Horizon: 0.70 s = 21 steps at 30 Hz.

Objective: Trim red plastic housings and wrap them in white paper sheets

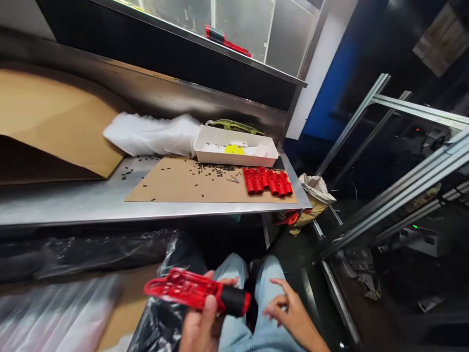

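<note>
My left hand [201,322] grips a red plastic tool with a black handle [194,291], held low over my lap and pointing left. My right hand [289,310] hovers just right of it above my knee, fingers apart, holding nothing. On the steel bench lies a cardboard sheet [176,188] bearing a row of several red parts [267,181], scattered small black screws [212,169] and a small metal piece [233,179]. Behind them stands a white tray [205,149] with a yellow label inside.
Stacked white plastic bags [154,134] lie left of the tray, a large folded cardboard sheet [54,122] further left. A red and black tool [227,41] rests on the upper shelf. Black bags [91,252] sit under the bench; aluminium frame rails [395,195] stand at right.
</note>
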Each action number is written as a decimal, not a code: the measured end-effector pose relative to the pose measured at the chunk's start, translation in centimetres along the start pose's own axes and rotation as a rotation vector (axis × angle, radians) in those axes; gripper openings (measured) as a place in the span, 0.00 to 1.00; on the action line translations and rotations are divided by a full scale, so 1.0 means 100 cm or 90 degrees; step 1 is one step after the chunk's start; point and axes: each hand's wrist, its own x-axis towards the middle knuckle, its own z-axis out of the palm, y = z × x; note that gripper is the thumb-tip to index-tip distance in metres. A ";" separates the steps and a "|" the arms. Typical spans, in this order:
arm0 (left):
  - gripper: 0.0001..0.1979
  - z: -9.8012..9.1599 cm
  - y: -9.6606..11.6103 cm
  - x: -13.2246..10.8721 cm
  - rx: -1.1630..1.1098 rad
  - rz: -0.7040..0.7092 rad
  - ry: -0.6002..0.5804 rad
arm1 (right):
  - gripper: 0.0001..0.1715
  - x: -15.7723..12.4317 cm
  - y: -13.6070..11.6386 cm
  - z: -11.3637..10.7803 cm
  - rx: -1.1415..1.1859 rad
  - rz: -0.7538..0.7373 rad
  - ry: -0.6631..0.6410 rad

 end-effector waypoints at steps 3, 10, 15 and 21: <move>0.39 -0.009 0.017 -0.006 -0.018 0.075 -0.017 | 0.23 0.020 0.032 -0.006 -0.249 0.099 0.117; 0.16 -0.012 0.027 -0.022 -0.082 0.040 -0.059 | 0.09 0.012 0.067 -0.004 -0.446 0.016 -0.009; 0.23 -0.003 0.024 -0.020 -0.158 -0.090 -0.113 | 0.08 -0.039 0.083 -0.022 -0.453 -0.083 -0.136; 0.22 0.040 0.018 -0.009 -0.176 -0.144 -0.151 | 0.07 -0.036 0.032 -0.035 -0.346 -0.170 -0.008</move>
